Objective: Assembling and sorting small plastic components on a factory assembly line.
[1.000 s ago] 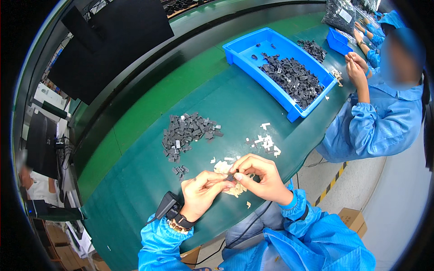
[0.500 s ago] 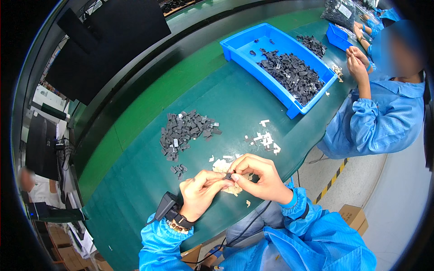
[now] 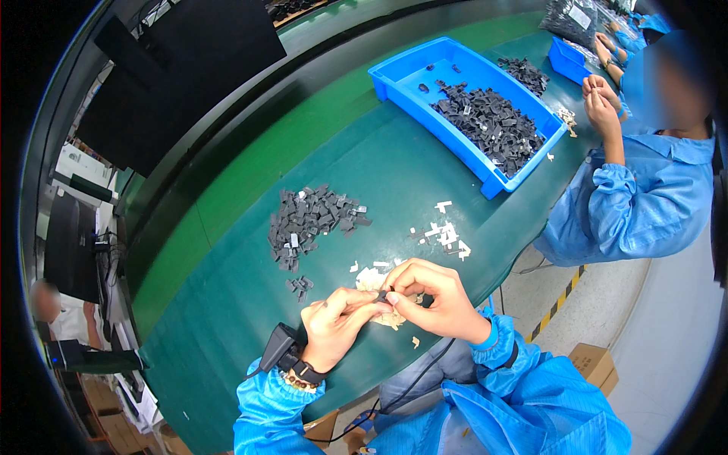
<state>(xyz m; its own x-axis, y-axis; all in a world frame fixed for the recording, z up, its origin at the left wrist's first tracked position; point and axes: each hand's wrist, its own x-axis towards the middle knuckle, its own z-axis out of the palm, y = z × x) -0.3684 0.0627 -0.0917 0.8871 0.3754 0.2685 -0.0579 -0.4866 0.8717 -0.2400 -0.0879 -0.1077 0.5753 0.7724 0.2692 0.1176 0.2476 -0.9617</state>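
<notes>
Between my fingertips is a small black plastic part (image 3: 383, 296), partly covered by the fingers. My left hand (image 3: 334, 322) pinches it from the left, and my right hand (image 3: 438, 299) pinches it from the right. A pile of cream-coloured small pieces (image 3: 370, 278) lies on the table under and behind my fingers. Beyond my left hand is a heap of black plastic parts (image 3: 315, 220), with a small cluster of black parts (image 3: 300, 287) nearer to me. White pieces (image 3: 447, 233) are scattered beyond my right hand.
A blue tray (image 3: 432, 125) holding many black parts stands at the back right of the green table (image 3: 227, 303). At the right a co-worker in a blue smock (image 3: 637, 197) handles something small beside a smaller blue bin (image 3: 569, 62). A cardboard box (image 3: 594, 367) is on the floor.
</notes>
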